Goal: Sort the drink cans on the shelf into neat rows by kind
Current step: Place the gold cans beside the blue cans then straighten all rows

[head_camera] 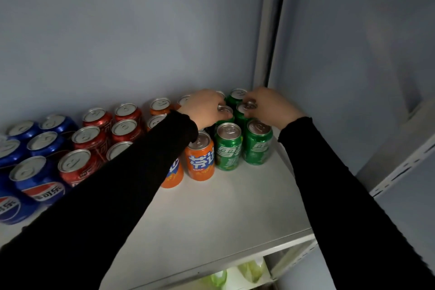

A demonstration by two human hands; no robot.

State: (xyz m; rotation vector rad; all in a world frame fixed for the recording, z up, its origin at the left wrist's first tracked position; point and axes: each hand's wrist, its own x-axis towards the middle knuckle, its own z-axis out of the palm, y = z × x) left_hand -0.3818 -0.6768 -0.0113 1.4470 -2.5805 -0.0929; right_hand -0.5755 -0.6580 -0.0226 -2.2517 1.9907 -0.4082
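A pale grey, flat metal shelf [235, 214] carries upright aluminium drink cans grouped by colour along its back half. From the left stand blue cans [38, 181], then red cans [77, 165], orange cans [201, 156] and green cans [228, 148] near the right wall. The front of the shelf is bare.

Blue cans [37, 181], red cans [88, 139], orange cans [201, 160], green cans [229, 148], black sleeves [131, 176], white shelf [223, 209]
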